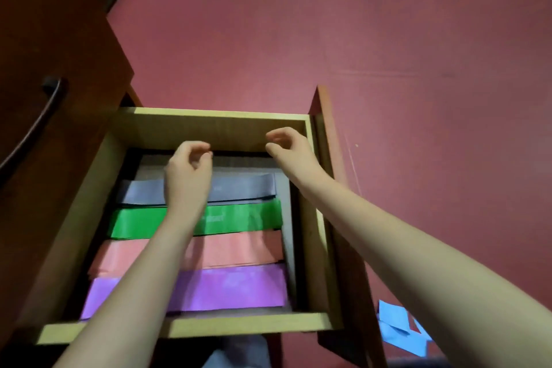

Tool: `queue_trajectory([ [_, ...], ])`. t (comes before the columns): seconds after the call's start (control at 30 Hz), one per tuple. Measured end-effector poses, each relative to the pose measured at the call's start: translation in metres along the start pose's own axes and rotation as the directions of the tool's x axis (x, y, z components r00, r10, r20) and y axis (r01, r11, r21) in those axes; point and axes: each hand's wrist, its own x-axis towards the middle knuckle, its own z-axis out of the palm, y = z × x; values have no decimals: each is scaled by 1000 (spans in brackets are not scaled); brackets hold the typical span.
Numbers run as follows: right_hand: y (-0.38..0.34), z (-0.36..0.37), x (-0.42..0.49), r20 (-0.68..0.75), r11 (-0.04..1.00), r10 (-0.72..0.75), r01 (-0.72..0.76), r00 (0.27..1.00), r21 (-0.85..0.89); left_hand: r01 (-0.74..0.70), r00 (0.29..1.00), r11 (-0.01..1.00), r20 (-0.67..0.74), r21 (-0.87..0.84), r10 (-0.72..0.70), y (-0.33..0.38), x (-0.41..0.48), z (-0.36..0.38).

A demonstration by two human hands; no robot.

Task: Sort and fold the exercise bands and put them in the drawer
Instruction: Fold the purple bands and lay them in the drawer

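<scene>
An open wooden drawer [209,125] holds folded exercise bands laid in rows: grey [245,188] at the far end, then green [248,216], salmon pink [239,249] and purple [233,287] nearest me. My left hand [188,170] hovers over the grey band with fingers loosely curled and nothing in them. My right hand [288,148] hangs near the drawer's far right corner, fingers also loosely curled and empty. A dark strip lies behind the grey band, partly hidden by my left hand.
The dark wooden cabinet [59,54] with a curved handle [35,122] stands at the left. The drawer's front panel [331,188] juts out on the right. Blue bands [397,329] lie on the red floor [358,24] at the lower right.
</scene>
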Motion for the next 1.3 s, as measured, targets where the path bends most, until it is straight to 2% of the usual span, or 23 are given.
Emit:
queue_trajectory([
  [0.07, -14, -28, -19, -18, 983, -151, 152, 988, 100, -89, 986, 979, 121, -184, 112, 51, -19, 32],
  [0.13, -18, -66, -41, -85, 960, -191, 204, 978, 190, -44, 968, 935, 217, -351, 127, 97, -46, 63],
  [0.2, -9, -111, -63, -155, 956, -146, 180, 977, 232, 53, 944, 889, 313, -455, 104, 134, -76, 91],
  [0.27, 11, -154, -82, -205, 972, -92, 132, 974, 194, 188, 894, 844, 443, -502, 64, 157, -111, 117],
  [0.37, 53, -208, -104, -251, 993, 17, 12, 968, 114, 338, 803, 804, 595, -490, 25, 172, -162, 152],
  [0.43, 80, -229, -117, -254, 992, 94, -70, 963, 102, 391, 780, 793, 626, -466, -16, 168, -180, 169],
  [0.63, 190, -256, -135, -261, 933, 355, -325, 898, 154, 522, 721, 785, 665, -333, -197, 122, -210, 223],
  [0.83, 262, -252, -119, -245, 877, 478, -442, 843, 189, 579, 693, 779, 647, -239, -317, 62, -207, 258],
  [1.1, 373, -182, -64, -183, 852, 523, -499, 833, 161, 638, 686, 752, 564, -165, -459, -30, -210, 310],
  [1.3, 413, -118, -24, -137, 884, 468, -465, 873, 51, 665, 704, 715, 498, -215, -506, -77, -219, 330],
])
